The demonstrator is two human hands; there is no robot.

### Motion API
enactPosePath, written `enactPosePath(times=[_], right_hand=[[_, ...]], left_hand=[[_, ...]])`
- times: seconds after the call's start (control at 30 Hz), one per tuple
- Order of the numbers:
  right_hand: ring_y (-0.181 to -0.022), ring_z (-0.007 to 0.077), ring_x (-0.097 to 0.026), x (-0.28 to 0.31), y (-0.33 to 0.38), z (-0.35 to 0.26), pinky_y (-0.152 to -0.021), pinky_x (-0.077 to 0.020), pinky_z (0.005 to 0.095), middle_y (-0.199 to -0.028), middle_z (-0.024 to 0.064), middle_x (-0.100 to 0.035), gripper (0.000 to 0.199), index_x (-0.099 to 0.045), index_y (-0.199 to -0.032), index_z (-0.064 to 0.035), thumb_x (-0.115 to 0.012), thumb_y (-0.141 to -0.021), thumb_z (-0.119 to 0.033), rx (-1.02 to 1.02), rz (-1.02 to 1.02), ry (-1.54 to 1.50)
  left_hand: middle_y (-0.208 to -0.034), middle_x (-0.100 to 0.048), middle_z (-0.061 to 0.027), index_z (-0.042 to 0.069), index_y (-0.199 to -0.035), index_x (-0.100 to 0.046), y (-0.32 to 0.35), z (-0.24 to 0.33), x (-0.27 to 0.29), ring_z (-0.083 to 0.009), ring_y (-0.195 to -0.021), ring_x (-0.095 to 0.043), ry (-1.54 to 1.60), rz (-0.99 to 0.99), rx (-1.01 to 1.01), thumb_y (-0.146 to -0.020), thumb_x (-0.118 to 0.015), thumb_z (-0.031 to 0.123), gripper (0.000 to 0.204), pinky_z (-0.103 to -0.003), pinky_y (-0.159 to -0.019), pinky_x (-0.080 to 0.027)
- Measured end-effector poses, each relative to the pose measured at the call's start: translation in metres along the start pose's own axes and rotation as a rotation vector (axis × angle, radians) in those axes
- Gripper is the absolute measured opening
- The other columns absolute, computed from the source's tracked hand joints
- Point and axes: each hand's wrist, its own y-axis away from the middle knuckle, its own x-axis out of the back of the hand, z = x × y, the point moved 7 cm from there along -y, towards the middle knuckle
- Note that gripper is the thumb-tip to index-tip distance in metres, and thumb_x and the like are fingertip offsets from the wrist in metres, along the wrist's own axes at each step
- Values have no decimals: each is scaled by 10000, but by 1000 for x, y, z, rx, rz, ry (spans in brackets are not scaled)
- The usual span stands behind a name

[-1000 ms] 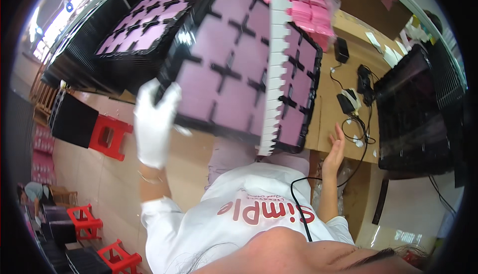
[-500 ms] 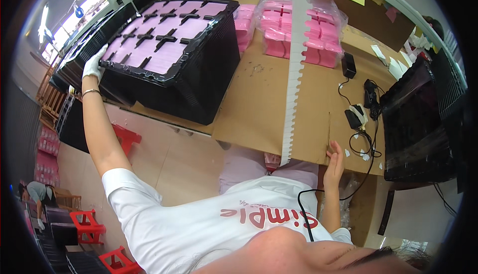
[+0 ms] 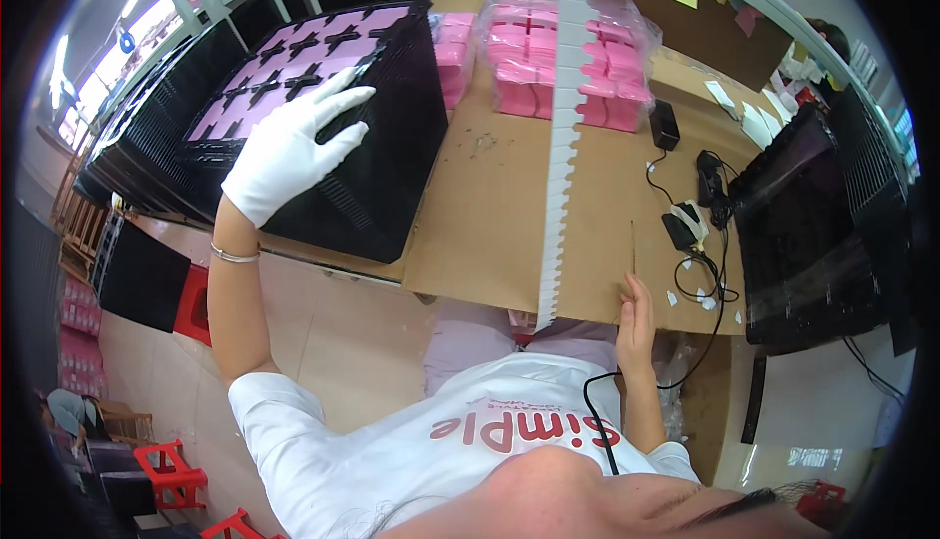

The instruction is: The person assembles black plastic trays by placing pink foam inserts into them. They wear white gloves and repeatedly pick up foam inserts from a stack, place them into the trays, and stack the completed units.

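Observation:
My left hand [image 3: 294, 142], in a white glove, hovers at the near side of a tall stack of black trays [image 3: 392, 147]. Its fingers are spread and nothing is in them. The top tray holds flat pinkish-purple sheets [image 3: 308, 40] between black cross-shaped dividers; the glove covers part of its front corner. Whether the fingertips touch the tray, I cannot tell. My bare right hand [image 3: 634, 322] rests at the near edge of the cardboard-covered table [image 3: 480, 245], its fingers stretched out and holding nothing.
Bagged pink foam-like blocks [image 3: 524, 59] sit at the back. A white notched strip [image 3: 563, 167] runs down the middle. Black adapters and cables [image 3: 710, 187] lie to the right, beside another black tray stack [image 3: 813, 235]. Red stools [image 3: 171, 475] and a bent-over person are at lower left.
My left hand has let go of the tray's left edge and come rightward over its near side. My right hand stays at the table edge. The whole view has shifted slightly.

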Motion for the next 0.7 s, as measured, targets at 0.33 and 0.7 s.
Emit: enactPosePath(times=[0.33,0.7], right_hand=[[-1158,300,-547,36,16,-5,-986,-432,359,-1255,184,-558,323,-555,-1217,32,-408,-1015,-173,-62,41,-96],[-1096,311,-580,53,23,-6,-966,-435,347,-1162,184,-604,312,-599,-1142,39,-425,-1013,-186,-20,76,-100]], left_hand=[[-1329,-568,-132,108,-1324,-560,-5,-12,-9,-295,-1189,-573,-35,155,27,-933,-590,219,408,-335,-1001,-441],[-1118,-668,-159,71,-1197,-630,7,18,-9,-312,-977,-665,-233,314,29,-894,-610,136,310,-349,-862,-524]])
